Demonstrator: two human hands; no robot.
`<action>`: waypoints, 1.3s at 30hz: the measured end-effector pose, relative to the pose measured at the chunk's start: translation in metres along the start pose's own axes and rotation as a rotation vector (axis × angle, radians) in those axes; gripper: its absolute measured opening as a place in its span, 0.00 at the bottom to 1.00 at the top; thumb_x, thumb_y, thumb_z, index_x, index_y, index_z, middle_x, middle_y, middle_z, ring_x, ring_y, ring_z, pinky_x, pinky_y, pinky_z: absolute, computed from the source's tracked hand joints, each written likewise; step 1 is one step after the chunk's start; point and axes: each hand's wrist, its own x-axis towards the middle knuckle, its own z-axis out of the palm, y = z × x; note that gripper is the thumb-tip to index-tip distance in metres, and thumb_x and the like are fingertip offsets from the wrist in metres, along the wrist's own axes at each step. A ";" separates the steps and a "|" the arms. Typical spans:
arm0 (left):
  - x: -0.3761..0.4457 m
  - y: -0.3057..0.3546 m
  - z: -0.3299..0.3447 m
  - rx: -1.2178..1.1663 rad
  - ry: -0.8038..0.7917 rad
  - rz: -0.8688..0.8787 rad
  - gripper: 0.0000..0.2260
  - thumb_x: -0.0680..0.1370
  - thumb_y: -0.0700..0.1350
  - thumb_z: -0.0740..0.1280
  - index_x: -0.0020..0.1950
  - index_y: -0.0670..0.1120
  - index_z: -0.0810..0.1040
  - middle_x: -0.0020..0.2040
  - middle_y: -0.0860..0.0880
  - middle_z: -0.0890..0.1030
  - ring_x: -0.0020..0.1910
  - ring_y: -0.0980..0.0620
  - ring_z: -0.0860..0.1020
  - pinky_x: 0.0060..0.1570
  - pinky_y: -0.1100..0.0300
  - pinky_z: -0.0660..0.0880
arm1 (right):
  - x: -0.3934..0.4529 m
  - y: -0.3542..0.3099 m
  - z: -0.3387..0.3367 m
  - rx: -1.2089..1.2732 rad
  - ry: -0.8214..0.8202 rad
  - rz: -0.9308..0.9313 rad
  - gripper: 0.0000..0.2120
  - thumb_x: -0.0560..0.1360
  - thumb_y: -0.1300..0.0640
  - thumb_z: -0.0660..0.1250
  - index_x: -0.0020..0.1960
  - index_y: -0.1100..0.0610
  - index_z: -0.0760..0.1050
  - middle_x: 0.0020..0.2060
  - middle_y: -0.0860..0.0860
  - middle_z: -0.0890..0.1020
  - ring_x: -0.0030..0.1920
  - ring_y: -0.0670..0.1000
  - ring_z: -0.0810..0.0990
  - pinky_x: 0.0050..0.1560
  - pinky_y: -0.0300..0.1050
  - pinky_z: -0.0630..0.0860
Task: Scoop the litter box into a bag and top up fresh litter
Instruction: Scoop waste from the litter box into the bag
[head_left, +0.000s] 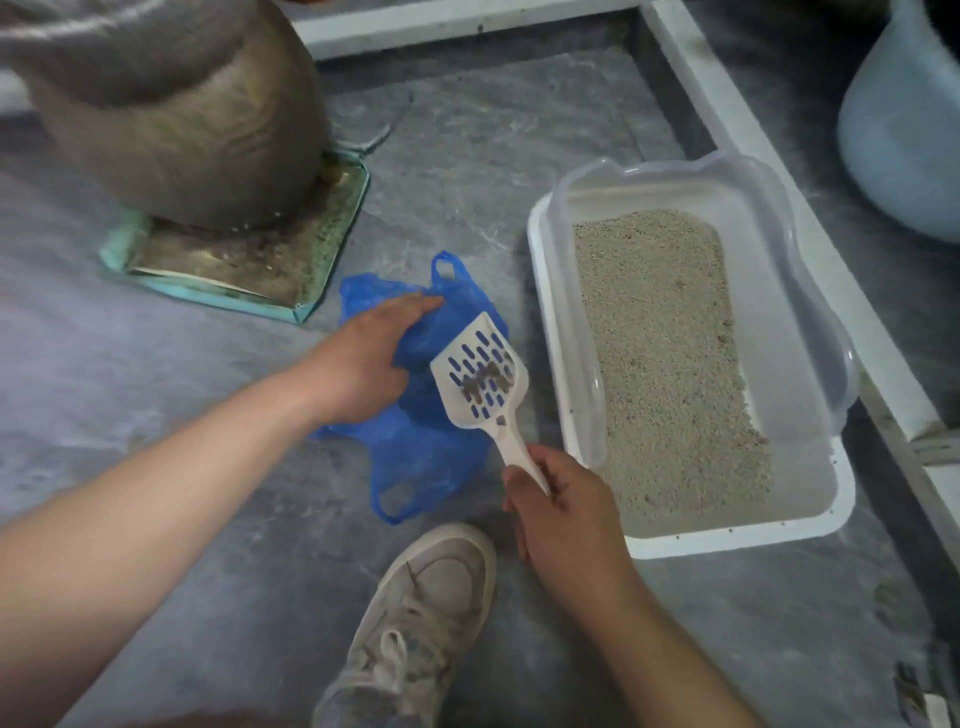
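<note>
A grey, marbled stone-look floor (519, 156) spreads under everything. On it stands the white rectangular plastic litter box (691, 545), with rounded corners and a translucent raised rim, holding a coarse, sandy bed of pale grey-beige litter (670, 364) that covers most of its bottom. Far left of the litter box, a big rounded grey-brown pot (182, 130) with a rough, streaked surface sits on a grimy teal square tray (322, 249). Beyond the box's far right corner is part of a pale blue smooth plastic tub (904, 130). Just left of the box lies a thin, crumpled blue plastic carrier bag (426, 457) with loop handles. Below the box's near left corner, a worn off-white laced sneaker (415, 623) points up the frame. Over the bag, a white slotted plastic scoop (480, 374) carries a few dark grey clumps (485, 382). The right hand (561, 509) grips the scoop's handle, fingers curled round it. The left hand (363, 358) rests on the bag with fingers nearly straight, thumb pressing into the plastic.
</note>
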 end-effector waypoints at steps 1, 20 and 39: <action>0.000 0.000 0.001 -0.008 -0.009 0.004 0.38 0.71 0.28 0.62 0.79 0.50 0.62 0.78 0.51 0.64 0.76 0.54 0.62 0.67 0.70 0.54 | 0.002 0.003 0.002 -0.039 0.009 0.000 0.04 0.77 0.53 0.66 0.45 0.49 0.79 0.29 0.51 0.78 0.29 0.50 0.73 0.35 0.48 0.74; 0.008 -0.005 0.012 -0.034 -0.054 -0.043 0.38 0.74 0.31 0.63 0.80 0.56 0.58 0.79 0.55 0.60 0.78 0.54 0.59 0.72 0.64 0.57 | 0.004 0.003 0.020 -0.719 0.099 -0.112 0.12 0.82 0.54 0.59 0.62 0.57 0.73 0.55 0.55 0.80 0.54 0.57 0.80 0.51 0.50 0.74; 0.006 -0.004 0.011 -0.062 -0.031 -0.076 0.36 0.76 0.31 0.61 0.80 0.54 0.58 0.79 0.53 0.60 0.78 0.53 0.59 0.69 0.66 0.56 | -0.005 -0.009 0.016 -0.810 0.098 -0.118 0.16 0.83 0.53 0.58 0.69 0.55 0.71 0.59 0.53 0.76 0.54 0.56 0.81 0.49 0.48 0.75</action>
